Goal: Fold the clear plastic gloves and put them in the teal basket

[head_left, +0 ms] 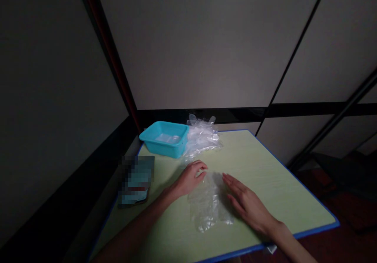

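A thin clear plastic glove (212,208) lies flat and slightly wrinkled on the table in front of me. At its far left edge is my left hand (190,177), fingers bent and thumb held apart from them, with nothing visible between. My right hand (249,206) rests along the glove's right side, its fingers stretched out and the fingertips at the far right corner. Beyond both hands, a loose pile of clear plastic gloves (203,137) spreads over the table's back, some finger shapes sticking up.
A turquoise plastic basket (165,148) stands at the back left with clear plastic inside. Nearer on the left edge lies a blurred-out flat item (138,180). The pale green table (282,200) has blue edging and meets wall panels (191,50) at the back.
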{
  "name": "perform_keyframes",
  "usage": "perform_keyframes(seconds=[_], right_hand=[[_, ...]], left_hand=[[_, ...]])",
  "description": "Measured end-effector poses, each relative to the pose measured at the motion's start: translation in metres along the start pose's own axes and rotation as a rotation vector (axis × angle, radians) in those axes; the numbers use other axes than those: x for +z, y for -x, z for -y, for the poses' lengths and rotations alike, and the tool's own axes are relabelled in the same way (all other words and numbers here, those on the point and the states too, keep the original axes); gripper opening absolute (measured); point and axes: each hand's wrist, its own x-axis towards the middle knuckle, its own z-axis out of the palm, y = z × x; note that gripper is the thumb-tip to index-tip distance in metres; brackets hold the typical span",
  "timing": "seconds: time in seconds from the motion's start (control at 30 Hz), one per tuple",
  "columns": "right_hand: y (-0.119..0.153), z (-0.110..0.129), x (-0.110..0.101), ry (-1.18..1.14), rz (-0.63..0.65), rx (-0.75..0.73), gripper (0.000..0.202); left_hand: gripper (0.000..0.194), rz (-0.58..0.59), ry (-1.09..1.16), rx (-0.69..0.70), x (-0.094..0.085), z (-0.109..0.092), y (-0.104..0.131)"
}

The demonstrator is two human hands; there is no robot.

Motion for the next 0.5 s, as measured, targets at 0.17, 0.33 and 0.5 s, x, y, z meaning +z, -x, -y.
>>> perform_keyframes(seconds=[0.17, 0.33, 0.5], right_hand=[[-0.022, -0.012, 0.022, 0.209, 0.100, -0.140, 0.055], [-0.009, -0.012, -0.009, 0.191, 0.029, -0.269, 0.035], [0.016, 0.003, -0.030, 0.269, 0.128, -0.465, 0.021]], left_hand=[[0.008, 0.001, 0.269, -0.065, -0.008, 0.009, 0.035], [0.027, 0.044, 0.525, -0.189, -0.012, 0.019, 0.039], [0.038, 0.308, 0.894, -0.388, -0.007, 0.021, 0.041]])
